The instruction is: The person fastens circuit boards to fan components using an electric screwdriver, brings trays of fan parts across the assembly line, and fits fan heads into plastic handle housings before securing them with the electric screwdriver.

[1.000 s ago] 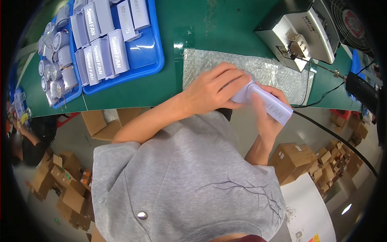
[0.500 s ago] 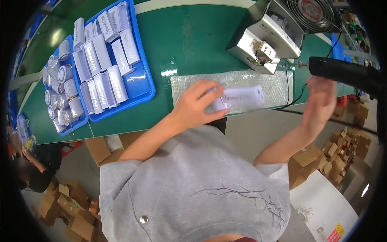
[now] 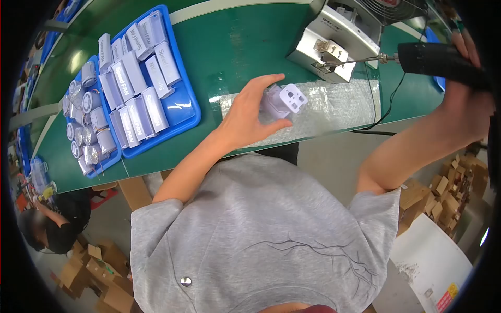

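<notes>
A white plastic housing (image 3: pixel 294 98) stands on end on the bubble wrap (image 3: pixel 347 107), its end face with square holes turned up. My left hand (image 3: pixel 252 110) curves around its left side, thumb and fingers spread, with small gaps between the fingertips and the housing. Whether the palm touches it, I cannot tell. At the far right, my right hand (image 3: pixel 459 91) is wrapped around a black electric screwdriver (image 3: pixel 430 61). The screwdriver's long bit points left, its tip at the front of a silver box-shaped machine (image 3: pixel 334 70).
A blue tray (image 3: pixel 185 112) at left holds several white housings printed "Speed FAN". Beside it, another blue tray (image 3: pixel 116 155) carries small round motor-like parts. A fan (image 3: pixel 394 8) stands behind the machine. Cardboard boxes (image 3: pixel 112 276) and another person (image 3: pixel 52 224) are at lower left.
The housing has gone from lying flat to standing on end, and my left fingers have spread away from it. My right hand has moved up and right onto the screwdriver.
</notes>
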Demonstrator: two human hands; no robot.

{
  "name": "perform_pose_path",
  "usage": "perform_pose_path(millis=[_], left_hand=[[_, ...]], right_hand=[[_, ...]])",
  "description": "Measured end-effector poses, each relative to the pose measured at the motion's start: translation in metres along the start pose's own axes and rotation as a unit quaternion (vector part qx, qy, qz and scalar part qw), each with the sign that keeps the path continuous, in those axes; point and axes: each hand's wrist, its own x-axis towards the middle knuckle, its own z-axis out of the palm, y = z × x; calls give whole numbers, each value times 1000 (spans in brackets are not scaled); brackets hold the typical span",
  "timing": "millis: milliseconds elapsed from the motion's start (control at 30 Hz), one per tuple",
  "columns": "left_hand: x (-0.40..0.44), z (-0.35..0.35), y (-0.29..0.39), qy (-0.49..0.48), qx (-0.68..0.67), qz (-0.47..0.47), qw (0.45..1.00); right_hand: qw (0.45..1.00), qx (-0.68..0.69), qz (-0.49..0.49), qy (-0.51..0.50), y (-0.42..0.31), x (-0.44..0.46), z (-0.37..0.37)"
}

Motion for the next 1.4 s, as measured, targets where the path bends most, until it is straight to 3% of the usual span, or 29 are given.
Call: perform_pose_path(millis=[67,133,367,433,667,733,833,967,1100,1400], left_hand=[[4,5,-2,-35,-3,-17,999],[11,11,-10,-60,33,59,996],[37,14,-20,-81,-7,76,994],[32,12,-19,-70,51,113,990],[27,10,-18,-65,47,102,992],[23,7,-17,-70,58,49,995],[22,5,-16,-47,24,66,996],[19,0,-15,-26,-3,51,998],[17,1,-23,10,-9,110,994],[15,0,-29,24,15,130,991]], right_hand=[[995,59,69,-30,1,10,-6],[996,48,64,-35,1,13,-11],[1000,-11,15,-3,4,12,-20],[999,-30,1,15,7,12,-21],[989,-111,-46,84,37,9,-9],[987,-124,-45,94,44,9,-7],[985,-135,-35,99,51,6,-9],[985,-141,-19,96,46,-16,-23],[990,-116,-24,72,12,-60,-33],[998,-61,-9,-5,1,-97,1]])
